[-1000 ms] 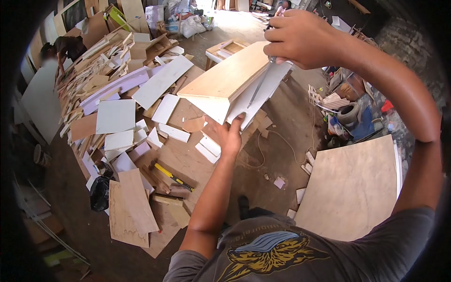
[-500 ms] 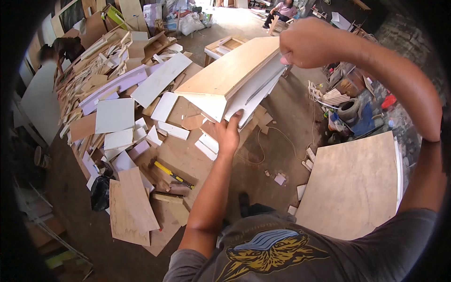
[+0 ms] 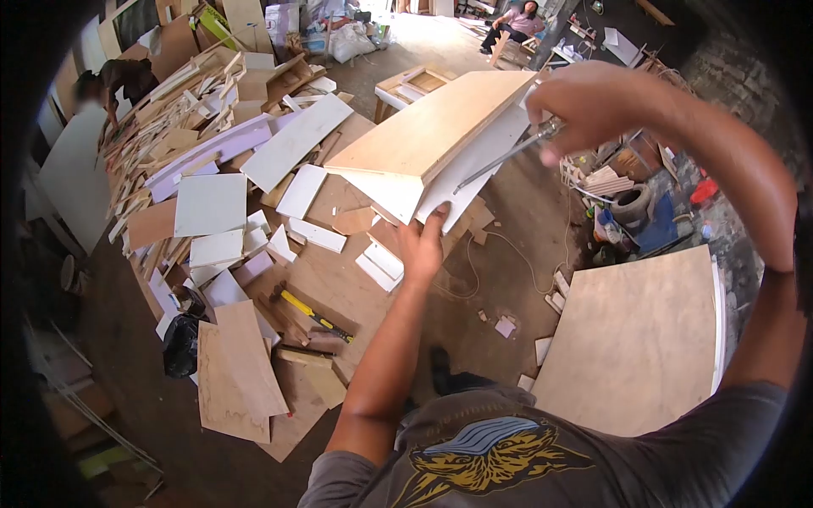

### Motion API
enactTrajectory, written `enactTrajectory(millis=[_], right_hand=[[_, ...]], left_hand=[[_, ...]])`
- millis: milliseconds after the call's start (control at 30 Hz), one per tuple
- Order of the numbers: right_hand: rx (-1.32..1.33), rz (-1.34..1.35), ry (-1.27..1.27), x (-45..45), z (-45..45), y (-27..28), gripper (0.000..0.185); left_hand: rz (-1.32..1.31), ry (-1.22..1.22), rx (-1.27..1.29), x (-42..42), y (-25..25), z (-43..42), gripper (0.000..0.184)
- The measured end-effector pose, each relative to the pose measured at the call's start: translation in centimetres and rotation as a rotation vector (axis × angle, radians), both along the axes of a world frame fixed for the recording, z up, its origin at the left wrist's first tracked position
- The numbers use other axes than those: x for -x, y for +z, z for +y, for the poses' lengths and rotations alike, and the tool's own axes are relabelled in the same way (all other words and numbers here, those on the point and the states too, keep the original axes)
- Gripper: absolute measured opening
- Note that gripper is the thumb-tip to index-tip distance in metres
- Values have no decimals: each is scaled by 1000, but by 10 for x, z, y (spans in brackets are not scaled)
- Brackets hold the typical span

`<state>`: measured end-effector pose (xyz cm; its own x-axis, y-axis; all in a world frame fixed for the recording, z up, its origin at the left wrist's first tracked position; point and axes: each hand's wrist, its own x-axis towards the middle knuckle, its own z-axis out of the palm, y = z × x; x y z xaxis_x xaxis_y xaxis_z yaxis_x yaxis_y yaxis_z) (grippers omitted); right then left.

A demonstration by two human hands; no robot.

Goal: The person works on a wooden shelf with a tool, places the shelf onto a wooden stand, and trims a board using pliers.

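Note:
A wooden box-like piece with a plywood top and white faces hangs tilted in front of me. My left hand is closed on its near lower corner, with the thumb on the white inner face and the other fingers partly hidden. My right hand is wrapped round the handle end of a long screwdriver at the piece's far right end. The screwdriver's shaft slants down left across the white face, its tip near my left thumb. Whether the tip touches the face I cannot tell.
Below on the left, a yellow-handled hammer lies among white and plywood offcuts. A large plywood panel stands at lower right. A cord crosses the floor. One person bends at far left; another sits at the back.
The screwdriver has swung away from the inner edge, and its tip now points at the white face near my left thumb. My right hand and the piece have shifted slightly right.

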<state>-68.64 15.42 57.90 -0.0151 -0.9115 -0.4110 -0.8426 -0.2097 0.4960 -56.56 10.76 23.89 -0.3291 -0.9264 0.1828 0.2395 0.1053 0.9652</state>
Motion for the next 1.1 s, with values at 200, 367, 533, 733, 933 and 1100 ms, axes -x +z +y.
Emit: enactTrajectory(millis=[200, 367, 533, 733, 933, 1100], right_hand=[[300, 271, 817, 0, 8, -5, 29], [88, 217, -119, -29, -6, -1, 27], [316, 180, 622, 5, 3, -8, 30], [117, 262, 341, -6, -2, -2, 28], [296, 29, 451, 5, 5, -5, 31], [331, 245, 959, 11, 5, -10, 28]], left_hand=[[25, -2, -50, 3, 0, 2, 38], [80, 12, -25, -1, 3, 5, 32], [192, -75, -145, -6, 16, 8, 27], [100, -27, -47, -3, 5, 4, 31], [28, -32, -54, -1, 0, 1, 38], [11, 61, -21, 4, 3, 4, 41]])
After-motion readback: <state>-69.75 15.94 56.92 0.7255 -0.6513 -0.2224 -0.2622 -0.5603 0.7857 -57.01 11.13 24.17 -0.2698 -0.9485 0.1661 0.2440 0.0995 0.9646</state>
